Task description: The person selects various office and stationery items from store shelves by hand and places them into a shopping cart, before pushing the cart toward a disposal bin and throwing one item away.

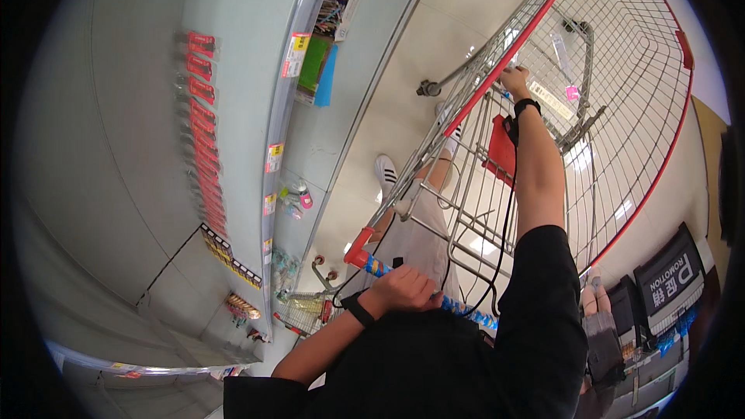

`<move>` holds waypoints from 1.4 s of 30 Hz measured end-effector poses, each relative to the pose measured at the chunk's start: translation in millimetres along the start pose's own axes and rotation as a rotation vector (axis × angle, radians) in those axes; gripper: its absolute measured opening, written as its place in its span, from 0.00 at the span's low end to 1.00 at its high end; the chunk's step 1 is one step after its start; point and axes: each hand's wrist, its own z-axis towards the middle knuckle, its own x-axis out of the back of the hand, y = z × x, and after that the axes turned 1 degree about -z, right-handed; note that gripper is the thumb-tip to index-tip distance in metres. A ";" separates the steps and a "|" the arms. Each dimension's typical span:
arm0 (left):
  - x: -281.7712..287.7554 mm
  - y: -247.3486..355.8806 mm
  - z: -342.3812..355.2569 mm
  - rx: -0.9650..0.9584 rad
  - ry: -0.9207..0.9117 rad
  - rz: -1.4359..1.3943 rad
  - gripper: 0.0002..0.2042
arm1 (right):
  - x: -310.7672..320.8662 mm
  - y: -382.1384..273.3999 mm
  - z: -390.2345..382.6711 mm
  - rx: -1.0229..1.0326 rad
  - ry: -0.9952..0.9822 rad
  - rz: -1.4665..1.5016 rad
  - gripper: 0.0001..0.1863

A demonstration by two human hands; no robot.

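Note:
My left hand [403, 289] is closed round the blue patterned push handle [377, 267] of a wire shopping cart [621, 147]. My right arm stretches over the cart, and my right hand [514, 80] is down by the wire basket side with its fingers curled. What those fingers hold, if anything, is too small to make out; a bit of blue shows beside them. Near that wrist a pale, strip-shaped package [552, 101] lies in the basket. A small pink item [573, 93] and a clear strip [560, 53] are close by. A red plastic flap [500, 149] sits under my right forearm.
Grey shelving [233, 0] runs along the left, with red packets [203, 120] hanging in a row. Green and blue sheets [317, 70] stand on a lower shelf. Another cart [303, 312] is behind at the lower left. A person [601, 334] stands at the lower right near black bins [667, 279].

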 end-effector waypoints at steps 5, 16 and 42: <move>11.1 2.8 7.6 -0.011 -0.026 -0.008 0.19 | 14.9 8.9 -18.0 0.031 0.166 -0.044 0.19; 4.4 15.3 -4.2 0.004 0.071 0.052 0.18 | 153.4 -95.4 -213.2 0.119 0.640 0.780 0.09; 333.5 211.0 -448.2 -0.108 0.837 1.248 0.11 | 8.3 -504.9 -893.7 1.295 -0.842 0.465 0.13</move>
